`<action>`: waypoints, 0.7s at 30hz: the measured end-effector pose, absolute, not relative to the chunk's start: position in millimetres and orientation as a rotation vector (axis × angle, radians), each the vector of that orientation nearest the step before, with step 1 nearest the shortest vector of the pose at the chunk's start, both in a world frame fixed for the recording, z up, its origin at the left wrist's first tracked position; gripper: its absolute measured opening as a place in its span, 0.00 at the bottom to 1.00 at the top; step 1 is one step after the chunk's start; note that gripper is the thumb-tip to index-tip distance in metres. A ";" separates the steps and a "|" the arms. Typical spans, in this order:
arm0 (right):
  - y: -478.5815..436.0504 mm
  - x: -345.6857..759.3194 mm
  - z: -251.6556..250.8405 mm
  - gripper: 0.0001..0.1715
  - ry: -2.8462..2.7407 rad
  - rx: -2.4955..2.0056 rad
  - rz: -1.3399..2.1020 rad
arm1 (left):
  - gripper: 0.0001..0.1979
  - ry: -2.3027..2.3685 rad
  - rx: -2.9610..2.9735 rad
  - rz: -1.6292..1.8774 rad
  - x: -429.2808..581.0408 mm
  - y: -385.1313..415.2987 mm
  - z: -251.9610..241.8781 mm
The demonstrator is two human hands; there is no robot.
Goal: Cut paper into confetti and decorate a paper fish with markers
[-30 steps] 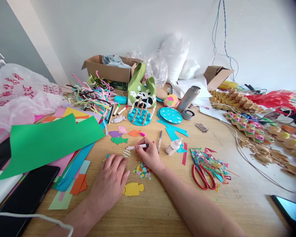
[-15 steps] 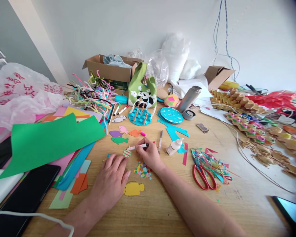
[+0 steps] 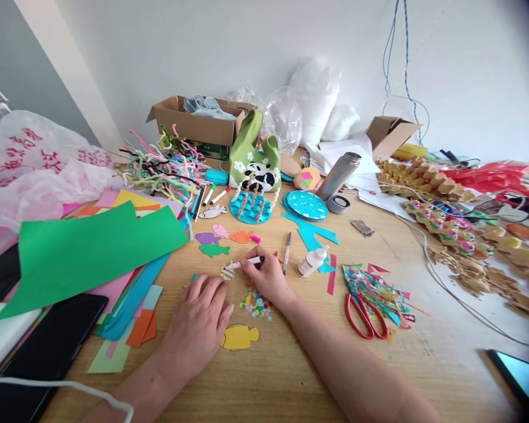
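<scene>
My right hand is closed around a marker pen with a white barrel and a dark end. Its tip rests at a small striped paper fish. My left hand lies flat, fingers stretched, with the fingertips at the fish's lower edge. Just beyond the hands lie a green paper fish, a purple one, an orange one and a pink one. A pink pen cap is beside the orange fish. Nearer me lies a yellow paper fish, with colored paper dots above it.
Right of my hand are a pen, a glue bottle and red-handled scissors by paper scraps. Green paper and a black phone lie at left. A metal flask and panda bag stand behind.
The pen in my right hand has shifted very slightly at the striped fish. My left hand stays in place, and the other things have not visibly moved.
</scene>
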State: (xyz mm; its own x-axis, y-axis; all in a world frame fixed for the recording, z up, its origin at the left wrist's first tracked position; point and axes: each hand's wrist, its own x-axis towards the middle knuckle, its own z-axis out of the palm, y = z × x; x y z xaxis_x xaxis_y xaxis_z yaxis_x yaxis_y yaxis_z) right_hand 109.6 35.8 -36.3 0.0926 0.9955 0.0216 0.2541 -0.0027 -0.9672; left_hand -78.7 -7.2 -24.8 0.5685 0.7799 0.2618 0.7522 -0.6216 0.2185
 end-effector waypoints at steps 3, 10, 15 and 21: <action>36.3 109.4 -37.3 0.11 -1.318 -1.420 1.019 | 0.18 1.325 2.711 0.516 -78.9 -7.9 -24.2; 35.6 109.8 -36.8 0.10 -1.329 -1.414 1.003 | 0.18 1.327 2.710 0.546 -79.0 -8.6 -23.3; 35.5 109.8 -38.4 0.11 -1.344 -1.413 1.004 | 0.18 1.320 2.706 0.565 -78.7 -8.1 -23.7; 34.3 109.1 -33.6 0.09 -1.340 -1.421 1.006 | 0.18 1.327 2.706 0.525 -78.5 -8.6 -22.5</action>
